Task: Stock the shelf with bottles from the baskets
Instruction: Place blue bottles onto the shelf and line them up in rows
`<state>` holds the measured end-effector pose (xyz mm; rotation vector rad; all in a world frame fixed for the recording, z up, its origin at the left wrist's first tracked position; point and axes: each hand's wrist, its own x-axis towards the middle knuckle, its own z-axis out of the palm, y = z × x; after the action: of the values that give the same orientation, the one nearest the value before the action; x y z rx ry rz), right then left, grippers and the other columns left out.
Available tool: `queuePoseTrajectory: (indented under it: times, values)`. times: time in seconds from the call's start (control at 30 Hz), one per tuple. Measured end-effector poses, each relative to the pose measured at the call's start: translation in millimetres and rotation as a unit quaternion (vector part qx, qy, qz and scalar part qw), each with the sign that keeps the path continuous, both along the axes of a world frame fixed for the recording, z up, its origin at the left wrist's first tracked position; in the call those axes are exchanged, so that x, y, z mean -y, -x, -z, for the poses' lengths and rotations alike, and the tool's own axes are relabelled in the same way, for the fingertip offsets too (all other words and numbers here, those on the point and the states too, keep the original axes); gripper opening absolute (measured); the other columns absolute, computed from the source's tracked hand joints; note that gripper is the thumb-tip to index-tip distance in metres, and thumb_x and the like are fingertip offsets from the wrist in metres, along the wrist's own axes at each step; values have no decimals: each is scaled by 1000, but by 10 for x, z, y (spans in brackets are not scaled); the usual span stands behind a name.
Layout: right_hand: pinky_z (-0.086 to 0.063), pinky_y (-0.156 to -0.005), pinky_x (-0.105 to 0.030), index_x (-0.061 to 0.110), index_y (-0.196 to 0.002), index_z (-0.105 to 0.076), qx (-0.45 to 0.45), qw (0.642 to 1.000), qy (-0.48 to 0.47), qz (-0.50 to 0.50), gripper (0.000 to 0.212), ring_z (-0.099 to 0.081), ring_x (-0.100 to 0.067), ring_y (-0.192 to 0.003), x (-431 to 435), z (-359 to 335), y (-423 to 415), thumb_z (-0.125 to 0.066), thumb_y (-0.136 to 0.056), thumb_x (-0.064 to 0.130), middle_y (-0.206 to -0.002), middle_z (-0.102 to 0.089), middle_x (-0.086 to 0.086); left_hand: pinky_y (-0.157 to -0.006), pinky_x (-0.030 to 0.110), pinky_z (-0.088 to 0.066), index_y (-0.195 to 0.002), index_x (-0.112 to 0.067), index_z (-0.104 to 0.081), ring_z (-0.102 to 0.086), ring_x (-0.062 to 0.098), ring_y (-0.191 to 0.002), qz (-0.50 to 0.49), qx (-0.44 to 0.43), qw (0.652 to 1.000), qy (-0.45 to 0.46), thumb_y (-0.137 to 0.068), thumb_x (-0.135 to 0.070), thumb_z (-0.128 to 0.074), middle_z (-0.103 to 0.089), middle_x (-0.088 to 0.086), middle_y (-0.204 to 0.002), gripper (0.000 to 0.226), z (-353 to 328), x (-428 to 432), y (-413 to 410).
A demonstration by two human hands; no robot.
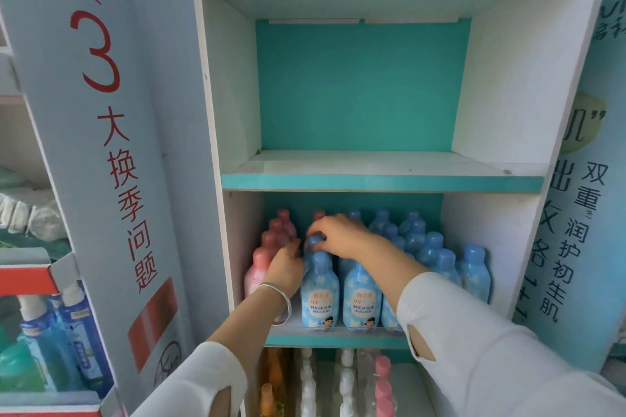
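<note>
Head view looks into a teal-backed shelf unit [382, 181], where both hands work in the middle compartment among packed bottles. The right hand [342, 235] reaches in from above, its fingers curled down over the cap of a blue bottle [313, 244] in the second row, apparently gripping it at the top. The left hand [286, 267], a bangle [276, 303] on its wrist, sits between the pink bottles [271, 247] at the left and the blue ones, fingers bent against the side of the same column; whether it pinches a bottle or only steadies the row cannot be told, since the fingertips are hidden. Blue bottles [430, 254] fill most of the compartment in close rows, a front blue bottle [320, 294] standing just before the held one. The compartment above is bare, and no basket shows. The main risk looks to be toppling: the bottles stand touching, tall and narrow-necked, so a bottle pressed down at a slant or shoved sideways could tip a neighbour and start a chain. The front row stands near the shelf lip, so a push from behind might send one off the edge. The left wrist could also brush the pink column.
</note>
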<state>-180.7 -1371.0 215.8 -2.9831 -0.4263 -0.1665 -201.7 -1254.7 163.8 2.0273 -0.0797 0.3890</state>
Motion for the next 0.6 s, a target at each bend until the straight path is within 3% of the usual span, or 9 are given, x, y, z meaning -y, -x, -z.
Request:
queuePoseTrajectory:
  times: [0.03,0.07,0.13,0.27,0.4,0.5,0.6]
  values:
    - [-43,-78,-34,28,-112,-63,-4,1000,-6,-4,23,-57,-30,-104,9,2,-9,-54,-91,28,-111,-58,-6,-69,5,-36,-91,-7,-60,-60,-5,-79,25,-61,987,145,-98,-1,-32,-51,-38,-50,30,31,-72,-53]
    - [-44,-76,-33,27,-111,-65,-6,1000,-15,-10,23,-58,-29,-101,24,1,-23,-56,-90,27,-106,-59,-5,-78,17,-42,-94,-2,-63,-56,1,-78,66,-77,993,62,-95,1,-38,-65,-17,-78,25,128,-43,-114]
    - [-42,-73,-31,23,-108,-67,-7,1000,-22,-20,22,-58,-27,-95,53,-21,-21,-58,-88,26,-93,-55,-2,-86,41,-44,-105,7,-62,-52,21,-88,117,-80,990,30,-87,-3,-43,-61,11,-91,29,110,-66,-81]
    - [-35,-70,-26,20,-105,-68,-7,999,-32,-26,20,-50,-17,-82,83,-59,0,-60,-88,24,-87,-57,1,-76,34,-39,-102,8,-64,-48,20,-83,131,-57,990,14,-76,-14,-39,-60,16,-87,43,160,-10,-120]
    - [-38,-73,-26,19,-110,-66,-22,998,-46,-26,24,-54,-20,-90,93,-63,7,-60,-88,24,-104,-63,-3,-83,37,-43,-106,9,-63,-49,20,-86,131,-59,990,3,-89,-6,-40,-65,23,-98,32,155,-27,-100]
    - [-48,-85,-35,13,-118,-61,-35,998,-42,-28,32,-57,-26,-100,90,-75,29,-58,-88,22,-112,-61,-8,-80,31,-39,-107,7,-62,-49,20,-88,121,-19,992,-8,-95,-1,-41,-60,17,-94,26,112,-52,-57]
    - [-46,-94,-40,13,-122,-59,-29,998,-55,-28,36,-55,-27,-110,57,-89,75,-59,-89,26,-119,-61,-8,-74,27,-42,-108,-16,-64,-59,28,-90,54,47,996,-60,-94,-10,-38,-63,17,-98,30,53,-147,-5]
